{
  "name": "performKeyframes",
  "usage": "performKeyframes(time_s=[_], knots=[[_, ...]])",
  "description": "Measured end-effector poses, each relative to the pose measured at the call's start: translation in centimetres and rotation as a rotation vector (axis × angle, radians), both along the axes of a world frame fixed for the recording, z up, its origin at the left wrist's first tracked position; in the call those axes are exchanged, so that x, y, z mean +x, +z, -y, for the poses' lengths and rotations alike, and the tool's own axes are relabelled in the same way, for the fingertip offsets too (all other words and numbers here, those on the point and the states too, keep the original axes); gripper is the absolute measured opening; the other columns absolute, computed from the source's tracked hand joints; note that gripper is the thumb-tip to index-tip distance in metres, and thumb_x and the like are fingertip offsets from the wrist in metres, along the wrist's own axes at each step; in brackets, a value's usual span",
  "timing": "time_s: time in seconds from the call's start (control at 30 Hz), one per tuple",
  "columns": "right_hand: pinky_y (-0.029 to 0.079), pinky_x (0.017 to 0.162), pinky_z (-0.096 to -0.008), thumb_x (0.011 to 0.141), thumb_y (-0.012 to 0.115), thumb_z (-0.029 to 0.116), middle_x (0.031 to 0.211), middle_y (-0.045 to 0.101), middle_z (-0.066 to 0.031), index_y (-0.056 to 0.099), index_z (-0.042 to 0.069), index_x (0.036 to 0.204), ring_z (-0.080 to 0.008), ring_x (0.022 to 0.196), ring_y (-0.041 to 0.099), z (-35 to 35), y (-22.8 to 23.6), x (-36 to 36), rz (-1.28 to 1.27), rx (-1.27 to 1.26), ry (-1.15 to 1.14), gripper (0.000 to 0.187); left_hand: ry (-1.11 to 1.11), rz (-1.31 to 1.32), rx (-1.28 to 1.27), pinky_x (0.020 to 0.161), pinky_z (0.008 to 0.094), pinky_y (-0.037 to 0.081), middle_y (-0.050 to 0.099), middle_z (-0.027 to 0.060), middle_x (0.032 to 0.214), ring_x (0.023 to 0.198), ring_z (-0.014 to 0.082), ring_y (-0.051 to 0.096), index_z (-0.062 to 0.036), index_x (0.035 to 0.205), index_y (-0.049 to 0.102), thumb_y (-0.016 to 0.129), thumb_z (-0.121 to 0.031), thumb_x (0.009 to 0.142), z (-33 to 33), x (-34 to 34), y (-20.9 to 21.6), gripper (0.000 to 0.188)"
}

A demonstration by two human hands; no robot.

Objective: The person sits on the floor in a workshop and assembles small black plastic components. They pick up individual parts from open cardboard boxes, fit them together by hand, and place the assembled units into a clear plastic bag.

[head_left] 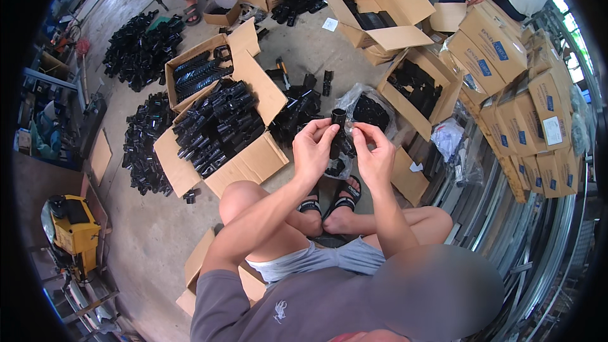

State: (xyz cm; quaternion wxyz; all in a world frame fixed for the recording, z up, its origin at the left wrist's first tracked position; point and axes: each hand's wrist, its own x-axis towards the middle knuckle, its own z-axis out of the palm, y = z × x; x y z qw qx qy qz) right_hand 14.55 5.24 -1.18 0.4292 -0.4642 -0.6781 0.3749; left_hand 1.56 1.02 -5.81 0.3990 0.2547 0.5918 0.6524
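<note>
I sit on a piece of cardboard on the floor with my knees apart. My left hand (312, 149) and my right hand (375, 157) are raised together in front of me, both gripping a small black plastic tube-shaped connector (340, 128). The fingertips of my right hand pinch a small pale piece at the top of the connector. Just beyond my hands lies a clear plastic bag (367, 106) holding more black parts. An open cardboard box (250, 163) full of the same black connectors stands to my left.
Several more open boxes of black parts (202, 66) and loose heaps of black parts (140, 43) cover the concrete floor. Stacked closed cartons (538, 107) rise at the right beside metal rails. Two other seated people are at the far edge. A yellow machine (73, 231) stands at the left.
</note>
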Motion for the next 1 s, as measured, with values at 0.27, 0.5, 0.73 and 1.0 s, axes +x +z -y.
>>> performKeyframes(time_s=[0.27, 0.5, 0.73, 1.0], knots=[[0.056, 0.073, -0.0315, 0.090, 0.070, 0.010, 0.098, 0.075, -0.0156, 0.072, -0.003, 0.102, -0.0199, 0.081, 0.073, 0.4, 0.2, -0.2, 0.063, 0.026, -0.010, 0.017, 0.003, -0.024, -0.007, 0.077, 0.0241, 0.053, 0.076, 0.0121, 0.098, 0.088, 0.0079, 0.068, 0.0046, 0.113, 0.068, 0.071, -0.012, 0.093, 0.3, 0.3, 0.9, 0.026], [0.053, 0.072, -0.0279, 0.089, 0.072, 0.010, 0.094, 0.075, -0.0122, 0.074, -0.002, 0.103, -0.0140, 0.078, 0.069, 0.3, -0.5, -0.7, -0.046, -0.207, 0.011, 0.019, 0.016, -0.028, -0.007, 0.078, 0.0239, 0.053, 0.076, 0.0120, 0.099, 0.091, 0.0085, 0.068, 0.0049, 0.112, 0.068, 0.071, -0.010, 0.093, 0.5, 0.3, 1.8, 0.025], [0.053, 0.074, -0.0277, 0.090, 0.072, 0.011, 0.096, 0.073, -0.0110, 0.074, -0.003, 0.102, -0.0143, 0.082, 0.068, -0.1, -2.3, -1.7, -0.139, -0.187, -0.015, 0.019, 0.053, -0.031, -0.026, 0.079, 0.0237, 0.053, 0.076, 0.0115, 0.099, 0.091, 0.0086, 0.068, 0.0046, 0.111, 0.069, 0.071, -0.009, 0.092, 0.6, 0.1, 2.6, 0.023], [0.054, 0.080, -0.0350, 0.089, 0.073, 0.015, 0.096, 0.072, -0.0157, 0.073, -0.003, 0.095, -0.0269, 0.089, 0.071, 0.1, -1.6, -2.3, 0.063, -0.060, -0.055, 0.019, 0.091, -0.024, 0.000, 0.079, 0.0242, 0.054, 0.076, 0.0115, 0.098, 0.091, 0.0098, 0.070, 0.0046, 0.109, 0.069, 0.072, -0.009, 0.091, 0.6, -0.1, 2.5, 0.023]])
